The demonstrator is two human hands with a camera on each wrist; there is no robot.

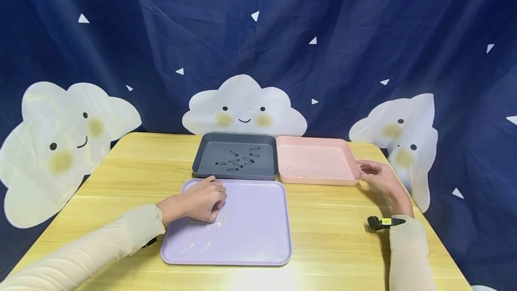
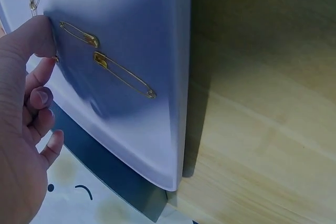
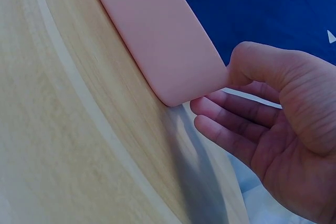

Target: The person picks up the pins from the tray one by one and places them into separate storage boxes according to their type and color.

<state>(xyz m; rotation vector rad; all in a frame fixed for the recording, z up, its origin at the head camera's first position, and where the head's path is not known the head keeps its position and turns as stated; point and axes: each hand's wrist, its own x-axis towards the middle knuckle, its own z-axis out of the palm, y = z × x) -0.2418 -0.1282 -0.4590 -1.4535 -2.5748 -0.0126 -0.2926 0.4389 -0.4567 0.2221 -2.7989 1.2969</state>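
Over the left part of the lilac tray (image 1: 258, 223), my left hand (image 1: 203, 199) has its thumb and index finger pinched together. A small gold end of a safety pin (image 2: 56, 59) pokes out between them in the left wrist view; the rest is hidden by the fingers. Several gold safety pins (image 2: 100, 60) lie on the lilac tray around and below that hand. At the right end of the pink tray (image 1: 319, 158), my right hand (image 1: 379, 176) grips the near corner, thumb at the rim and other fingers curled outside the wall.
A dark grey tray (image 1: 210, 147) holding several black safety pins (image 1: 233, 169) stands behind the lilac tray, against the pink one. A few gold pins (image 1: 302, 176) lie near the pink tray's front wall. Behind the wooden table (image 1: 323, 237) hangs a blue curtain (image 1: 226, 35) with clouds.
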